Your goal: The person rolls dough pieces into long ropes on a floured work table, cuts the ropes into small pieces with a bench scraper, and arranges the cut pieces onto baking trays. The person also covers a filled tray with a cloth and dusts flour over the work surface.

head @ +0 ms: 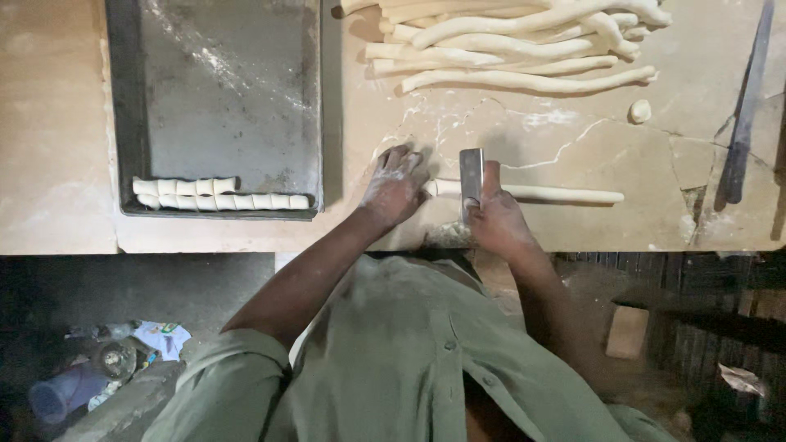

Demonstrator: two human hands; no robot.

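Olive-green shirt cloth (393,360) fills the near foreground, and both forearms reach out from it to the stone worktop (573,155).

At the grip, the right hand (495,219) is clenched around a flat metal dough cutter (471,182), blade held upright and pressed down across a long rope of dough (548,194). Just left of the blade, the floured left hand (395,187) lies flat with fingers spread, covering the rope's near end; whether it pins cut pieces underneath cannot be told. Most of the rope runs off to the right of the cutter, uncut.

Judging from this, the step in hand is chopping the rope into short pieces, and only the start of this rope seems done. The next cut would call for lifting the blade, shifting it a little rightward along the rope, and pressing straight down while the left hand steadies the dough.

Left of the hands, well apart, sits a dark metal baking tray (131,106); two rows of cut dough pieces (217,194) lie along its near wall, with the rest of its floor bare. Beyond the grip, a pile of dough ropes (508,45) waits, with a small dough scrap (640,110) beside it. Far right lies a long dark metal bar (743,115). The worktop is cracked to the right of the rope, and its front edge runs just beneath the wrists.
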